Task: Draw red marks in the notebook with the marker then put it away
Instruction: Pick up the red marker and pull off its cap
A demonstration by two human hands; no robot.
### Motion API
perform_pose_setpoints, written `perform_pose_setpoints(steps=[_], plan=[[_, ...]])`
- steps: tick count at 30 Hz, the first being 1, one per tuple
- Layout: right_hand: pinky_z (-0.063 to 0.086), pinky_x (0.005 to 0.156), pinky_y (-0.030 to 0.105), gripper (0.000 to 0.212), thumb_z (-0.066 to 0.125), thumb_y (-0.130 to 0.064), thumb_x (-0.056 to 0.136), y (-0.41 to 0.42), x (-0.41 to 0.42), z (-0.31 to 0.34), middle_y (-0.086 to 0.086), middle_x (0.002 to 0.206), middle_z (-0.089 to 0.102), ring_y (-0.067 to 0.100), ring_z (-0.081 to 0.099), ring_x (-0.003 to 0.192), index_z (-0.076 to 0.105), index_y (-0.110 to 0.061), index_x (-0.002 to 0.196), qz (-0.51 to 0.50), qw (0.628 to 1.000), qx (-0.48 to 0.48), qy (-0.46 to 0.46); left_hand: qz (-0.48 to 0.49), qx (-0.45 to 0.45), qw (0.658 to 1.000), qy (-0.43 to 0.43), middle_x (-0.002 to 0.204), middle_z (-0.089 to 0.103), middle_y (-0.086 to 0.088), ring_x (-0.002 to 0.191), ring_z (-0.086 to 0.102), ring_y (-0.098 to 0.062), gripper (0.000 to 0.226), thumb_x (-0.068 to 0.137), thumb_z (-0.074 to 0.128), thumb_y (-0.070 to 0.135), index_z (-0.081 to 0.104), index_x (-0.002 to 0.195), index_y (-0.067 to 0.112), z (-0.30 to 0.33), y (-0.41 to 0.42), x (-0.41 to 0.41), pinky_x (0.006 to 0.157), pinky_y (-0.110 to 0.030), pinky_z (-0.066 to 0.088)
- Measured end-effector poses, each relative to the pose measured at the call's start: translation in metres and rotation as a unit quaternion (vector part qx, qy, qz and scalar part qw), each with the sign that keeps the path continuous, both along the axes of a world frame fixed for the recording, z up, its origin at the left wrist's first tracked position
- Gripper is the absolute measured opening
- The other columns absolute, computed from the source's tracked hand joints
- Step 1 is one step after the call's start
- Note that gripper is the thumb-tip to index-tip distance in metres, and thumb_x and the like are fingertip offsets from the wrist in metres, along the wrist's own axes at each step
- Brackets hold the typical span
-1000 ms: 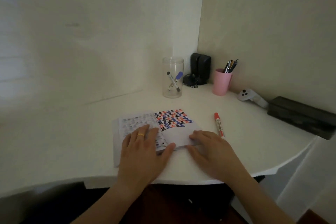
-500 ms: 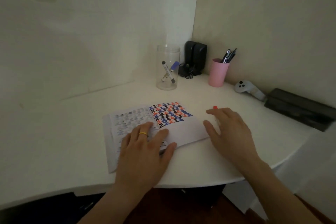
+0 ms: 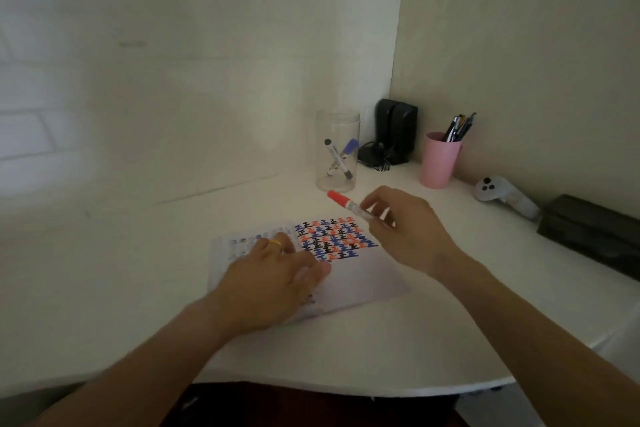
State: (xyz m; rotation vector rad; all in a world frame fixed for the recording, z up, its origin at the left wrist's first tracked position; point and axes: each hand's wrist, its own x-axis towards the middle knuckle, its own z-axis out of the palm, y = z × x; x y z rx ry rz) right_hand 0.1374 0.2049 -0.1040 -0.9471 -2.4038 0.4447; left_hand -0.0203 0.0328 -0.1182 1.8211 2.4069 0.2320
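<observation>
1. Left hand (image 3: 277,274), ringed, lay flat with fingers spread on the open paper notebook (image 3: 360,274) on the smooth white worktop (image 3: 138,288).
2. Rows of red, blue and black marks (image 3: 332,236) filled the upper right-hand page.
3. Right hand (image 3: 405,229) pinched the capped red marker (image 3: 348,203) above the notebook's far edge.
4. A clear cylindrical jar (image 3: 337,149) stood behind.

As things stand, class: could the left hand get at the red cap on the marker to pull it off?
Probably yes. The left hand lies flat on the notebook, holding nothing. The red cap juts leftward out of the right hand, above the page, with nothing between them.
</observation>
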Motion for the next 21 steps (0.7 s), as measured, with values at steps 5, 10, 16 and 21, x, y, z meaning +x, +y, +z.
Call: perform_pose_setpoints(steps=[5, 10, 16, 21], plan=[[0.061, 0.075, 0.03, 0.016, 0.077, -0.014, 0.084, 0.033, -0.036, -0.016, -0.009, 0.095, 0.076, 0.014, 0.072, 0.079, 0.074, -0.023, 0.098, 0.064, 0.969, -0.135, 0.198, 0.074, 0.127, 0.989, -0.033, 0.116, 0.067, 0.008, 0.09, 0.067, -0.014, 0.062, 0.085, 0.051, 0.068, 0.045, 0.134, 0.031, 0.018, 0.058, -0.046, 0.086, -0.041, 0.054], [0.06, 0.064, 0.023, 0.021, 0.082, -0.007, 0.079, 0.046, -0.04, -0.034, 0.008, 0.095, 0.081, 0.019, 0.079, 0.078, 0.077, -0.012, 0.098, 0.055, 0.843, -0.378, 0.378, -0.02, 0.197, 0.975, -0.105, 0.103, 0.066, 0.018, 0.078, 0.066, -0.002, 0.046, 0.085, 0.069, 0.048, 0.053, 0.126, 0.037, 0.005, 0.097, -0.068, 0.072, -0.022, 0.056], [0.062, 0.07, 0.021, 0.027, 0.076, -0.014, 0.077, 0.043, -0.045, -0.039, 0.013, 0.094, 0.081, 0.016, 0.077, 0.078, 0.08, -0.003, 0.101, 0.105, 0.704, -0.523, 0.469, -0.115, 0.262, 0.957, -0.038, 0.093, 0.071, 0.015, 0.076, 0.062, 0.001, 0.037, 0.096, 0.044, 0.056, 0.065, 0.11, 0.029, -0.017, 0.099, -0.067, 0.069, -0.011, 0.045], [0.045, 0.049, 0.025, 0.04, 0.068, -0.035, 0.086, 0.033, -0.054, -0.046, 0.009, 0.063, 0.063, 0.018, 0.056, 0.051, 0.075, 0.004, 0.09, 0.126, 0.838, -0.371, 0.381, -0.163, 0.267, 0.949, -0.034, 0.084, 0.066, 0.015, 0.067, 0.059, -0.001, 0.04, 0.096, 0.037, 0.059, 0.054, 0.12, 0.032, -0.027, 0.103, -0.059, 0.065, -0.013, 0.043]])
